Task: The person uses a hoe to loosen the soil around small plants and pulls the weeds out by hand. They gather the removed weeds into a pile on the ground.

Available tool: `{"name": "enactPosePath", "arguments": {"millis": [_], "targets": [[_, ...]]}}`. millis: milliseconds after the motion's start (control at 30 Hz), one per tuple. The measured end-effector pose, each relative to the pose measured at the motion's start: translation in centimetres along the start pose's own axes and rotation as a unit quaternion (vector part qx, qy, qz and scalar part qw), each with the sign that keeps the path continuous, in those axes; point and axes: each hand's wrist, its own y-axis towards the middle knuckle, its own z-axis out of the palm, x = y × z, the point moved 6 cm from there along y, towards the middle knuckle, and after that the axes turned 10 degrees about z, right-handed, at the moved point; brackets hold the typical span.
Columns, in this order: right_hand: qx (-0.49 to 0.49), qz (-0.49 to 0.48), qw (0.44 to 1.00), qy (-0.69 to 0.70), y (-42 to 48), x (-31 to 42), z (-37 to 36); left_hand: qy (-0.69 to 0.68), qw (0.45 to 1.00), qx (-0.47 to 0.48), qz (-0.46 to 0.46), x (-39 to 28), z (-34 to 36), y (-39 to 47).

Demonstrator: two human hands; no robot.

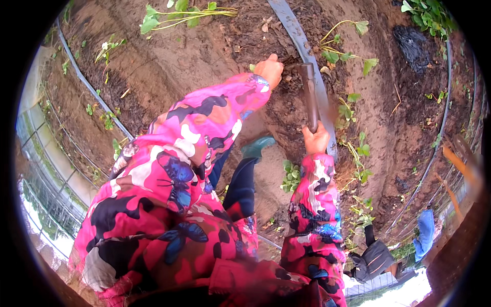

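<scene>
My right hand (316,138) grips the lower end of a brown tool handle (310,92), which points away from me beside a flat grey drip irrigation tape (289,25). What kind of head the tool has does not show. My left hand (270,71) is low over the dark soil (284,103), left of the tool's far end. Its fingers are curled and partly turned from view, so I cannot see whether they hold anything. A small green leaf (252,68) shows beside that wrist. Uprooted-looking leafy seedlings (347,53) lie right of the tape.
More seedlings (188,15) lie on the bed at the top left. A leafy clump (291,175) is near my green boot (259,146). Black plastic (412,46) lies at the upper right. Another person (372,261) bends over at the lower right. Another irrigation hose (90,86) runs along the left.
</scene>
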Motion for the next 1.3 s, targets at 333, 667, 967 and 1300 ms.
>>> {"name": "enactPosePath", "arguments": {"millis": [333, 667, 967, 1300], "targets": [[-0.014, 0.084, 0.995, 0.059, -6.6, -1.2, 1.1, -0.002, 0.999, 0.023, -0.047, 0.8, -0.3, 0.1], [-0.017, 0.118, 0.993, 0.0, -4.0, 4.3, 1.8, -0.085, 0.994, -0.01, -0.066, 0.3, -4.6, -5.9], [-0.048, 0.101, 0.994, -0.013, -7.1, 5.0, -1.4, -0.243, 0.962, 0.059, -0.112, -2.0, -6.1, -16.0], [0.027, -0.026, 0.995, -0.092, -23.3, 6.3, -6.4, -0.773, 0.61, 0.164, -0.062, -16.8, -12.2, -23.2]]}}
